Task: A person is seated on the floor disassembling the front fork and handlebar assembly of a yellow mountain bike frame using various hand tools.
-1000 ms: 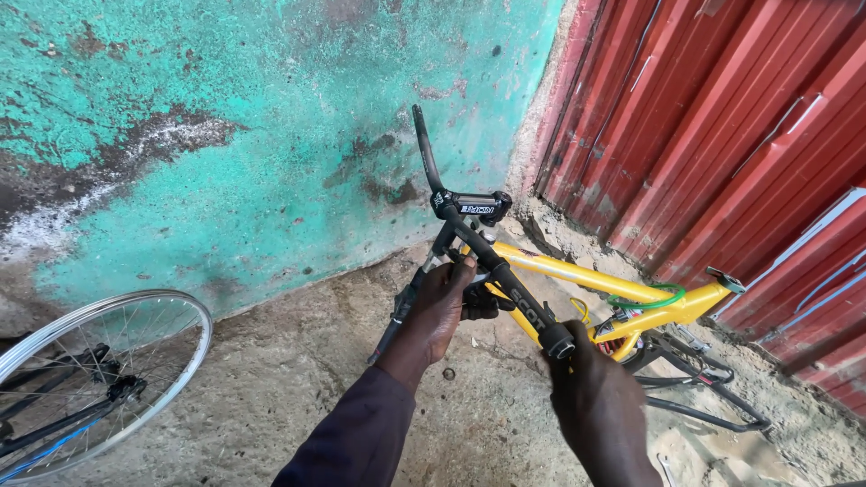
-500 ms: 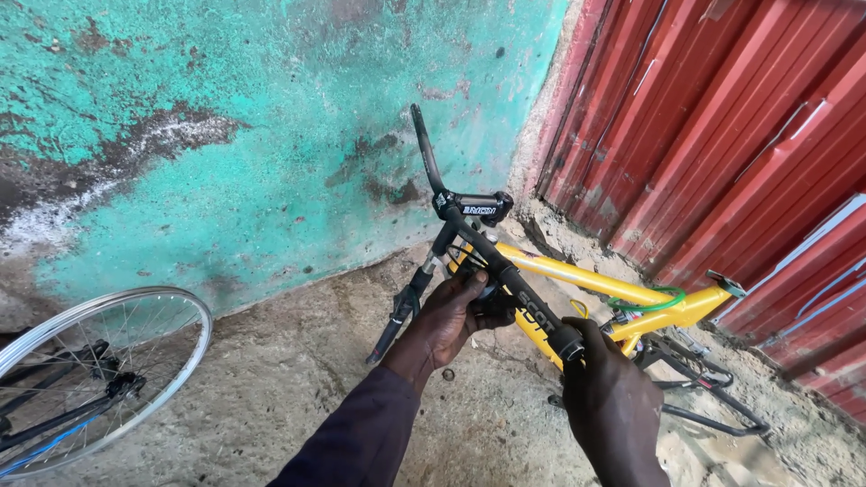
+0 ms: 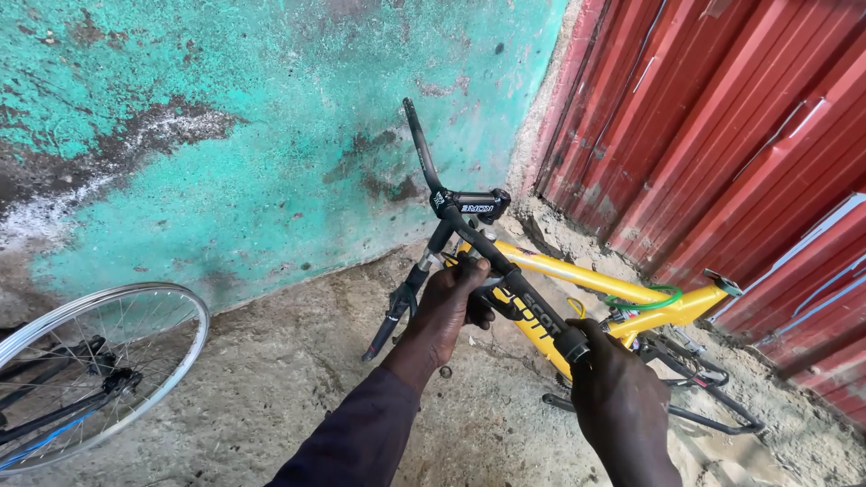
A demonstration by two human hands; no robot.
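A yellow bicycle frame (image 3: 577, 271) without wheels stands in the corner between a wall and a metal sheet. Its black handlebar (image 3: 424, 153) is turned, with one end pointing up toward the wall. My left hand (image 3: 448, 307) is closed around the frame just below the black stem (image 3: 474, 206), beside the black fork (image 3: 397, 311) that reaches down to the ground. My right hand (image 3: 618, 401) grips the near end of the handlebar. A green cable (image 3: 645, 302) loops near the seat tube.
A loose spoked wheel (image 3: 90, 370) with another dark frame lies at the left on the dirt ground. A worn turquoise wall (image 3: 225, 135) stands ahead and red corrugated metal sheeting (image 3: 740, 135) runs along the right. The bicycle's black rear stays (image 3: 695, 397) rest on the ground.
My left hand has shifted slightly lower and toward me along the frame near the stem. The right hand keeps its grip on the handlebar end and the frame stays put.
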